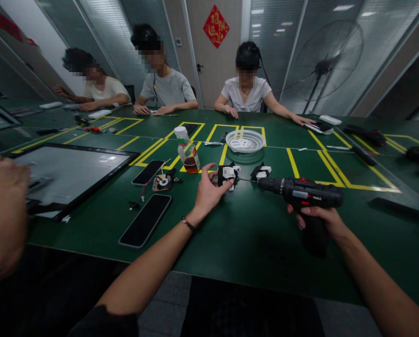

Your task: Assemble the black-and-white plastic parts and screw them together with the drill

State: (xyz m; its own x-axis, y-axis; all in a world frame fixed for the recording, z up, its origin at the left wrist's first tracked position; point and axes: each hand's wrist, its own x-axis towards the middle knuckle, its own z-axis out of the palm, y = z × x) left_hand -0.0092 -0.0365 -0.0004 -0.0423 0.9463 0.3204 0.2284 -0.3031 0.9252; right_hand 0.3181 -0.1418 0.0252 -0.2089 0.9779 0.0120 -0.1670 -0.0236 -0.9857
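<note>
My left hand (pixel 211 189) grips a small black and white part (pixel 228 173) on the green table, its fingers and thumb around the left side. From the right, my right hand (pixel 316 217) holds a black cordless drill (pixel 300 192) by its handle, a finger near the trigger. The drill lies level and points left, and its long thin bit (pixel 247 180) reaches to the right side of the part; whether the tip touches it I cannot tell. A second black and white piece (pixel 261 172) sits just behind the drill's front end.
A bottle (pixel 188 152), a white basket (pixel 245 141), two phones (pixel 146 220) and a small device with wires (pixel 162 181) lie around my left hand. A framed panel (pixel 76 173) is at left, near another person's arm (pixel 3 220). Three people sit across the table (pixel 195 224).
</note>
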